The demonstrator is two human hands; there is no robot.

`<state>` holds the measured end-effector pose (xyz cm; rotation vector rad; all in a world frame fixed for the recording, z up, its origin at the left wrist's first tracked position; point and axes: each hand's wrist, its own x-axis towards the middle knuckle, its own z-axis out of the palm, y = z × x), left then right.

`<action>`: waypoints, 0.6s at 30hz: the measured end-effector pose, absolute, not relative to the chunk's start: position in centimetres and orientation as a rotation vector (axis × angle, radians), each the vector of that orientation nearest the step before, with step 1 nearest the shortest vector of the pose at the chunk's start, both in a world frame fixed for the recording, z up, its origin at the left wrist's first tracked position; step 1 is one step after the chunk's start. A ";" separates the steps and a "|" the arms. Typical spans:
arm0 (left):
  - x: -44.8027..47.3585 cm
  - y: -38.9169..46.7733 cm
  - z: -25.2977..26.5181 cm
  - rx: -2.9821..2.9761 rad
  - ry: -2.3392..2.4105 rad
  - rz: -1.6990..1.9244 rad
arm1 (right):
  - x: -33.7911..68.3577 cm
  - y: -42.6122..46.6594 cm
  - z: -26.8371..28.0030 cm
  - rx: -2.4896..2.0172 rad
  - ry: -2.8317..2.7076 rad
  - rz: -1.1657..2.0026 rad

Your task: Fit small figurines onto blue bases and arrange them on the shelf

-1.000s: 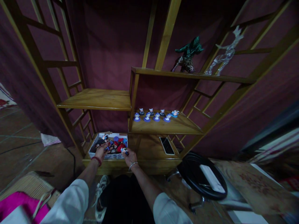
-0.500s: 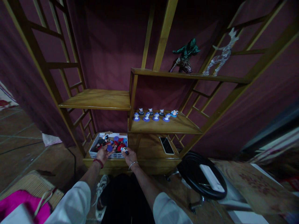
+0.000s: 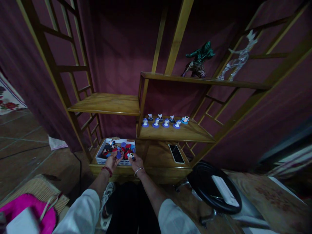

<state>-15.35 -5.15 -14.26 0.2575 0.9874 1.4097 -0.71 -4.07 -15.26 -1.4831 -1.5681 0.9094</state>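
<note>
A white patterned box [image 3: 101, 158] full of small figurines, red, black, purple and blue, stands on the lowest shelf board at the left. Over its front edge, my left hand [image 3: 112, 162] has its fingers closed on a figurine with a round purple base [image 3: 119, 155]. Just to the right, my right hand [image 3: 137, 163] grips a small white, black and blue figurine [image 3: 131, 156] at the box's right front corner. Several purple-based figurines [image 3: 166, 122] stand in a front row on the middle shelf [image 3: 175, 132], with black-based ones [image 3: 160, 117] and one blue-based figurine [image 3: 185, 120] behind.
A phone [image 3: 176, 153] lies on the lowest board, right of the box. Higher up stand a green-and-brown statue [image 3: 200, 60] and a clear deer figure [image 3: 237, 60]. A black stool [image 3: 207, 185] bearing a white object is at the right; a pink item [image 3: 31, 208] lies lower left.
The whole view has shifted slightly, so the shelf appears further right. Both hands keep hold of their figurines over the box's front, the left a little nearer the right.
</note>
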 end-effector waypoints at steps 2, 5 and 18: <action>-15.3 -5.1 -14.3 0.257 0.987 1.423 | -0.8 -3.9 -15.4 -1.479 -1.566 0.909; -15.3 -5.1 -14.2 0.248 0.993 1.436 | -0.9 -3.6 -15.4 -1.438 -1.554 0.931; -14.5 -4.8 -14.7 0.239 0.872 1.447 | -1.7 -2.7 -14.5 -1.319 -1.332 1.102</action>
